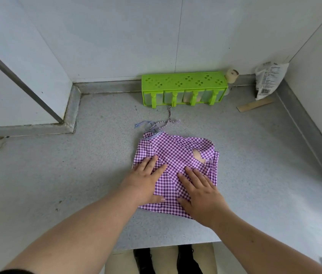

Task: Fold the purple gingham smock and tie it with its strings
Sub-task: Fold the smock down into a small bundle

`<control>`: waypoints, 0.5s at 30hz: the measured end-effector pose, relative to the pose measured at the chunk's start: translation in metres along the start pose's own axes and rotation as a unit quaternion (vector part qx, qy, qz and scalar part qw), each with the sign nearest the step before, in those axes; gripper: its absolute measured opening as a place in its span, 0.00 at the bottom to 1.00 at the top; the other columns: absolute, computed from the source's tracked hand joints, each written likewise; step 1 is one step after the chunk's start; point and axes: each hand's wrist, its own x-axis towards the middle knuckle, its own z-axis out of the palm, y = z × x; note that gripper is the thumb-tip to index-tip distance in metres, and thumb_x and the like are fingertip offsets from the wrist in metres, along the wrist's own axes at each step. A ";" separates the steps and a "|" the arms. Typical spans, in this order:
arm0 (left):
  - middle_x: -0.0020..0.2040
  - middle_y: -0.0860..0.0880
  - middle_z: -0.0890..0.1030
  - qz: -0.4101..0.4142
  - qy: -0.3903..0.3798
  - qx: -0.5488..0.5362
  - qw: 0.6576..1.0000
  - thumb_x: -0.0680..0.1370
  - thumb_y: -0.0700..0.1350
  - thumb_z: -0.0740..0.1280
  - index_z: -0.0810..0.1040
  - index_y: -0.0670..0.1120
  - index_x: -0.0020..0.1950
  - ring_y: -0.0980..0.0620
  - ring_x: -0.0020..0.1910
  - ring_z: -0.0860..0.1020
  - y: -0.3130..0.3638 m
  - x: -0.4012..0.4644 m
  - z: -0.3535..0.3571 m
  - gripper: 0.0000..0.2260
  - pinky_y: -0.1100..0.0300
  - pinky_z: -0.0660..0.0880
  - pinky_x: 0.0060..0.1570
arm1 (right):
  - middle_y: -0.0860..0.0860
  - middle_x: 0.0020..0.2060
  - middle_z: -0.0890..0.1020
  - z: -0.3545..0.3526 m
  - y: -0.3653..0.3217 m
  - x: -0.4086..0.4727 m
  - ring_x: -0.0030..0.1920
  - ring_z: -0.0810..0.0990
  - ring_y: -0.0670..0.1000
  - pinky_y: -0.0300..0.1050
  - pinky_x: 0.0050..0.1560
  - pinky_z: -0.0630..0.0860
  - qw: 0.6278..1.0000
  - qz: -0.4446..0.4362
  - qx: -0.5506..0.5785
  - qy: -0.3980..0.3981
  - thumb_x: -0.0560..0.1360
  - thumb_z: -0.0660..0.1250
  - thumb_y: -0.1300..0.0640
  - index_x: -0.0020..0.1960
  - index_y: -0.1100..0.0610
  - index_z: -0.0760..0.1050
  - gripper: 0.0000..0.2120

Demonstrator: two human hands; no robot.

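The purple gingham smock point(178, 155) lies folded into a rough square on the grey worktop point(77, 175), near its front edge. The left hand point(145, 182) and right hand point(199, 194) press flat on it, fingers spread, gripping nothing. Its strings point(163, 123) trail loose beyond the far edge, toward a green spice rack point(184, 89) by the wall. A paper bag point(269, 80) and a wooden strip point(256, 106) sit well apart at the right.

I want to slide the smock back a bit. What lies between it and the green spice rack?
In the head view, only the smock's own strings on bare grey counter; one end reaches almost to the green spice rack.
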 end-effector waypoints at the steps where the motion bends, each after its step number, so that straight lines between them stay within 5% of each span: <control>1: 0.80 0.48 0.23 -0.002 -0.001 0.006 1.000 0.74 0.76 0.62 0.28 0.59 0.82 0.45 0.81 0.27 -0.001 -0.001 0.003 0.53 0.44 0.33 0.77 | 0.47 0.83 0.36 0.003 0.002 -0.002 0.82 0.34 0.51 0.53 0.81 0.36 1.000 0.003 -0.003 0.000 0.82 0.42 0.31 0.83 0.43 0.34 0.35; 5: 0.75 0.48 0.17 0.003 -0.015 -0.010 1.000 0.71 0.80 0.59 0.22 0.60 0.78 0.46 0.76 0.21 -0.006 0.005 0.015 0.55 0.45 0.25 0.73 | 0.48 0.84 0.45 -0.006 0.004 0.003 0.84 0.44 0.54 0.54 0.82 0.41 1.000 0.007 -0.003 0.002 0.83 0.47 0.34 0.84 0.42 0.44 0.33; 8: 0.75 0.50 0.16 0.010 -0.014 -0.029 0.999 0.70 0.81 0.59 0.20 0.62 0.75 0.47 0.76 0.20 -0.009 0.008 0.018 0.55 0.44 0.25 0.75 | 0.49 0.81 0.59 -0.035 0.005 0.021 0.81 0.57 0.55 0.57 0.81 0.50 0.995 0.014 0.017 0.098 0.81 0.58 0.39 0.80 0.43 0.61 0.28; 10: 0.76 0.51 0.18 0.014 -0.007 -0.040 0.999 0.70 0.81 0.59 0.22 0.63 0.76 0.48 0.77 0.21 -0.010 0.008 0.020 0.55 0.45 0.25 0.75 | 0.49 0.82 0.59 -0.051 0.011 0.043 0.81 0.56 0.56 0.58 0.81 0.50 0.990 0.033 0.025 0.131 0.80 0.62 0.40 0.79 0.42 0.60 0.30; 12: 0.77 0.52 0.18 0.015 -0.003 -0.051 0.999 0.70 0.81 0.60 0.24 0.63 0.78 0.49 0.77 0.22 -0.010 0.008 0.021 0.55 0.45 0.26 0.76 | 0.50 0.82 0.61 -0.063 0.019 0.066 0.81 0.57 0.56 0.59 0.82 0.50 0.992 0.062 0.018 0.110 0.79 0.62 0.37 0.79 0.41 0.61 0.30; 15: 0.77 0.53 0.19 0.016 0.008 -0.057 0.998 0.69 0.82 0.60 0.25 0.64 0.79 0.50 0.78 0.23 -0.013 0.008 0.023 0.55 0.45 0.27 0.76 | 0.48 0.69 0.77 -0.074 0.028 0.088 0.72 0.72 0.55 0.60 0.78 0.59 0.993 0.086 0.023 0.076 0.80 0.58 0.35 0.69 0.44 0.72 0.21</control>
